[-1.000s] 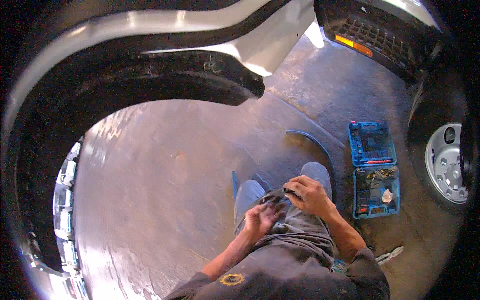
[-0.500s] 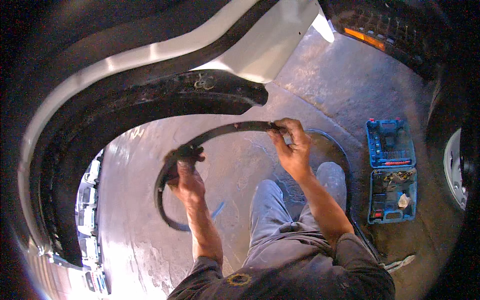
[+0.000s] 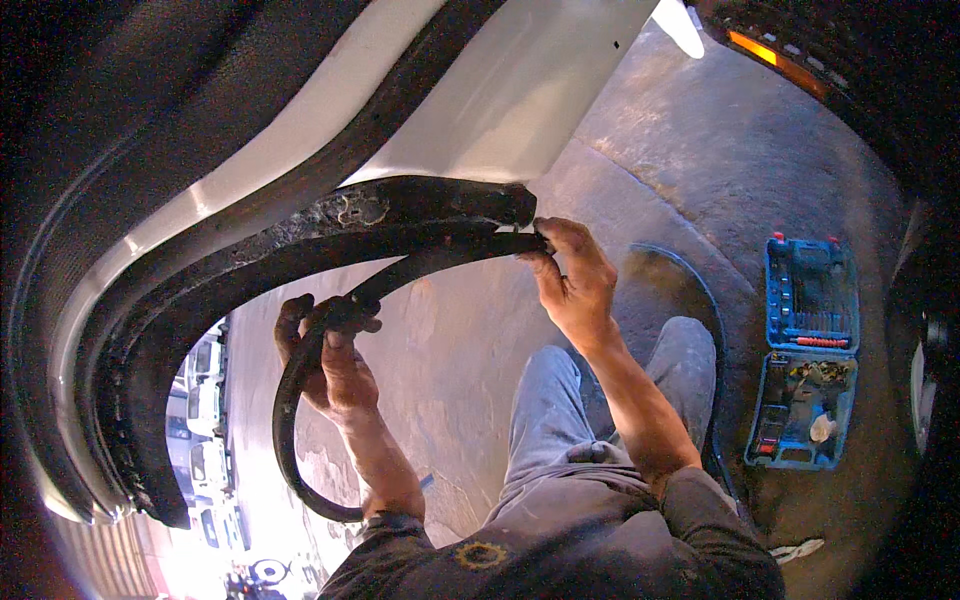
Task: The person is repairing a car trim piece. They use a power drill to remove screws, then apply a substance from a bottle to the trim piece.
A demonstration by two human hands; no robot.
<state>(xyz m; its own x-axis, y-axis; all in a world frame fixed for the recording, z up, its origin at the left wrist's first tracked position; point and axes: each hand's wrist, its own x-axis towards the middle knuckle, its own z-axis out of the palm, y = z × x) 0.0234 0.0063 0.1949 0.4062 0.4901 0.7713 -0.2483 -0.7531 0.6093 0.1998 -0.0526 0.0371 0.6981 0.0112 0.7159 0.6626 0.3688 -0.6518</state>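
Note:
A long, curved black strip (image 3: 284, 430), like a wheel arch trim, is held up in both my hands. My right hand (image 3: 580, 280) pinches its right end between thumb and fingers. Blackened fingers of my left hand (image 3: 340, 370) wrap round the strip further along, and the loose end curls down past my left forearm. Just above, the black lower edge of a vehicle's wheel arch (image 3: 240, 245) runs beneath a white body panel (image 3: 510, 100). The strip's right end lies close under the arch's blunt end; whether they touch I cannot tell.
An opened blue tool case (image 3: 808, 345) with bits and small parts lies on the floor (image 3: 660, 120) at right. A dark hose (image 3: 712, 300) curves beside my right knee. Parked vehicles (image 3: 205, 410) stand far left, and an orange lamp (image 3: 755, 47) shows at upper right.
The strip has come up nearer to the wheel arch edge. My left hand has shifted left with it, and its loose end now hangs lower. My right hand still pinches the end.

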